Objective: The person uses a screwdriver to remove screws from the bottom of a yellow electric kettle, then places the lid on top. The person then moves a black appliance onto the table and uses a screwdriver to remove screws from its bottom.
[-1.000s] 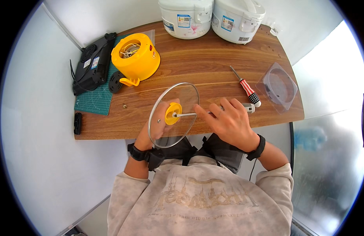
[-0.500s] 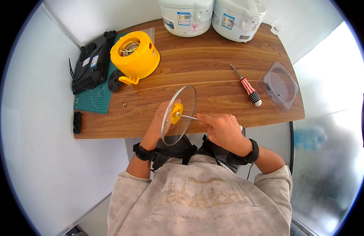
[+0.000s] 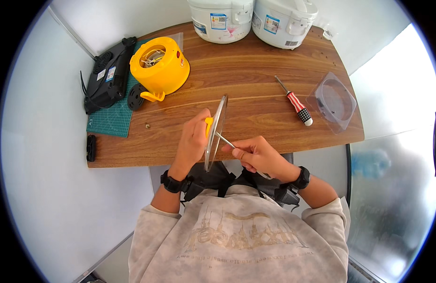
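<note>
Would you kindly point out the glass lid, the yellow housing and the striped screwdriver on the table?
Glass lid (image 3: 218,123), head view: on its clear pane.
Yellow housing (image 3: 169,77), head view: on its side wall.
Striped screwdriver (image 3: 296,103), head view: on its striped handle.

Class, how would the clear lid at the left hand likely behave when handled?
The lid looks like glass, so probably stiff and breakable. Its round metal rim suggests it might roll if stood on edge. Being smooth, it may be slippery, so the yellow knob likely grips better.
</note>
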`<state>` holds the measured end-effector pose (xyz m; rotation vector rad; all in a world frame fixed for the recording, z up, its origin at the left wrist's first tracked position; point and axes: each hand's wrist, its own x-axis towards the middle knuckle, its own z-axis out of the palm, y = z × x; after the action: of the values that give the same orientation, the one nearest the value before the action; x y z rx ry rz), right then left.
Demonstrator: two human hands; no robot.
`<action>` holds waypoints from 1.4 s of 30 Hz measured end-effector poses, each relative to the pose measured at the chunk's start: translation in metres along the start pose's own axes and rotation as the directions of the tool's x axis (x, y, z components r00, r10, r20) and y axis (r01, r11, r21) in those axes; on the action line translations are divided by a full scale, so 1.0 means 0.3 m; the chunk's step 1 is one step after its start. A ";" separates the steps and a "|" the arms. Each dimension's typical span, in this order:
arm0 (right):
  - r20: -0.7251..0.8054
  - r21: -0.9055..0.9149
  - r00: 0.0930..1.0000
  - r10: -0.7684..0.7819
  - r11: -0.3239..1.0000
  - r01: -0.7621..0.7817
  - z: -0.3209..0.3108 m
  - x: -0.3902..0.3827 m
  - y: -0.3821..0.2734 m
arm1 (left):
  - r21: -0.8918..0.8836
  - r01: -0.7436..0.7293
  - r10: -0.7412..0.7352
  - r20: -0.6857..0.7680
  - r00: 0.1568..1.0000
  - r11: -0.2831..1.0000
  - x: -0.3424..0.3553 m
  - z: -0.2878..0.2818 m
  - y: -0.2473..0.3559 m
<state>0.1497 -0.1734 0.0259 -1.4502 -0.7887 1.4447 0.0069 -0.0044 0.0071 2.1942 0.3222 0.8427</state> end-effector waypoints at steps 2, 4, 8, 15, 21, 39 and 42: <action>0.039 0.084 0.999 0.022 0.996 -0.025 -0.003 -0.004 -0.009 | 0.011 -0.048 0.048 -0.002 0.999 0.999 0.011 -0.002 0.000; 0.073 0.059 0.997 0.018 0.998 -0.022 -0.020 -0.003 -0.007 | -0.014 -0.068 0.068 0.011 0.998 0.998 0.029 -0.004 0.001; 0.078 0.007 0.996 -0.036 0.999 0.036 -0.032 -0.010 -0.011 | -0.151 0.038 -0.028 0.064 0.998 0.988 0.025 -0.004 0.004; -0.123 -0.112 0.982 -0.143 0.985 0.129 -0.106 -0.072 -0.007 | -0.278 0.672 -0.594 0.320 0.738 0.686 0.124 -0.072 0.044; -0.384 0.003 0.906 -0.179 0.981 0.195 -0.174 -0.139 0.045 | -0.091 0.383 -0.352 0.243 0.904 0.919 0.251 -0.001 -0.083; -0.524 0.117 0.844 -0.117 0.971 0.208 -0.237 -0.272 0.163 | 0.532 -0.074 -0.111 0.308 0.945 0.843 0.590 0.313 -0.289; -0.528 0.111 0.843 -0.101 0.976 0.187 -0.242 -0.263 0.165 | 0.539 -0.079 -0.085 0.272 0.958 0.839 0.596 0.327 -0.326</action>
<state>0.2046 -0.2759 0.0045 -1.5230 -0.4162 0.9058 0.2090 0.0905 -0.0290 2.8067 0.4645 0.4422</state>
